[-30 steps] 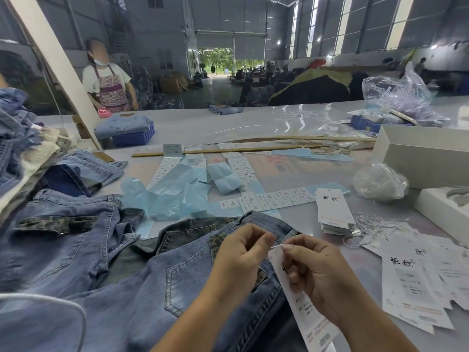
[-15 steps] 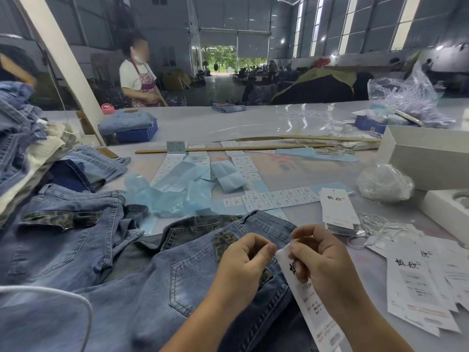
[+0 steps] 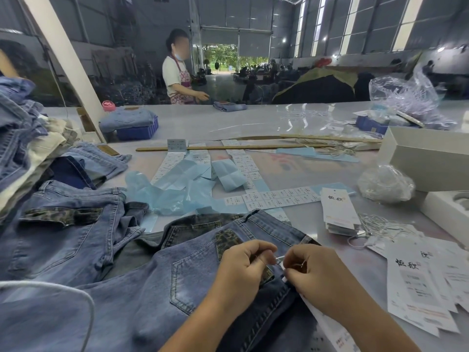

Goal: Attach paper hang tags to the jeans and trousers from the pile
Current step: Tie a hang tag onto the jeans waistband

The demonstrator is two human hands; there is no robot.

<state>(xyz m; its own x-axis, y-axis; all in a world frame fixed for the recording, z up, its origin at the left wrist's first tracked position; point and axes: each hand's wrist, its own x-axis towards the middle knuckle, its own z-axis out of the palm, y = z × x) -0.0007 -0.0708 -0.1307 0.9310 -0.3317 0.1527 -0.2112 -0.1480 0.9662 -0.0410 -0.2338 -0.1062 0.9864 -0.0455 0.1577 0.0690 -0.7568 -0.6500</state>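
Denim, soft and heavy, lies spread on the bench (image 3: 317,118) right under my hands: the jeans (image 3: 152,288) I am tagging sit back side up, waistband away from me, with a patterned patch near the belt line. My left hand (image 3: 243,268) is closed, its fingers (image 3: 266,260) pinching one end of a thin white string (image 3: 278,257) just over the waistband. My right hand (image 3: 319,278) is closed too, gripping the other end of the string together with the top of a paper hang tag (image 3: 330,326), which trails down beneath my wrist toward the bench edge.

I judge the string to be light, slick and easy to lose, so it wants a fingertip pinch close to its ends. The tag is thin card that will crease if squeezed; holding it by the top edge near its hole seems safest. The jeans will not slide much, but the cloth bunches, so the loop should pass through a firm part such as a belt loop; whether it already does, I cannot tell.

More tags (image 3: 340,212) lie stacked to my right, and a pile of trousers (image 3: 22,138) waits at my left.
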